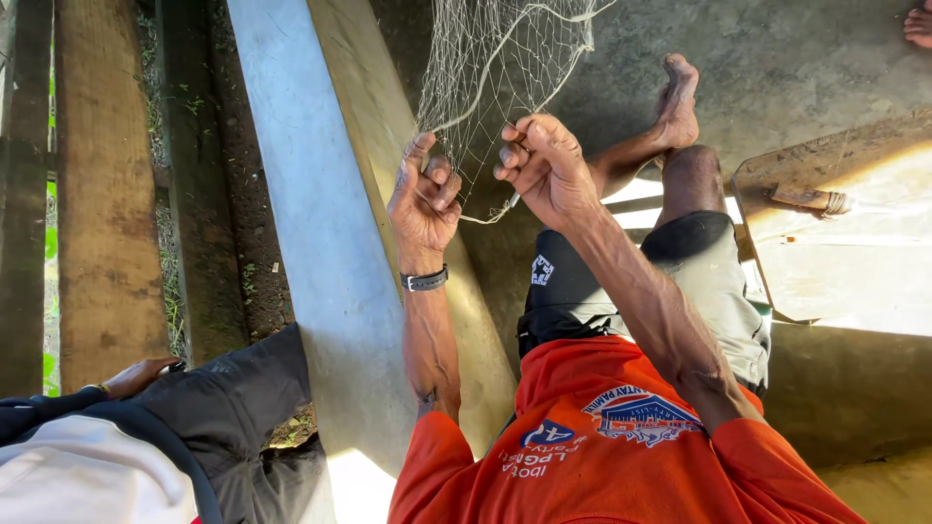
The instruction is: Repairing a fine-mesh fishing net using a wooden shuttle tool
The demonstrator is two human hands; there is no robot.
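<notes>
A fine pale fishing net (497, 60) hangs down in front of me from the top of the view. My left hand (424, 202), with a dark watch on its wrist, pinches the net's lower edge between thumb and fingers. Close to its right, my right hand (544, 165) is closed on the net's thicker edge cord, and a small pale tool tip (512, 201) sticks out below its fingers. I wear an orange shirt (592, 446) and dark shorts. My bare leg and foot (677, 97) stretch out beyond the hands.
A pale blue beam (311, 252) runs lengthwise on my left, beside wooden planks (102, 194). Another person's hand and dark sleeve (144, 374) are at the lower left. A wooden board wound with twine (825, 201) lies at the right. Someone's bare foot (918, 25) shows at the top right.
</notes>
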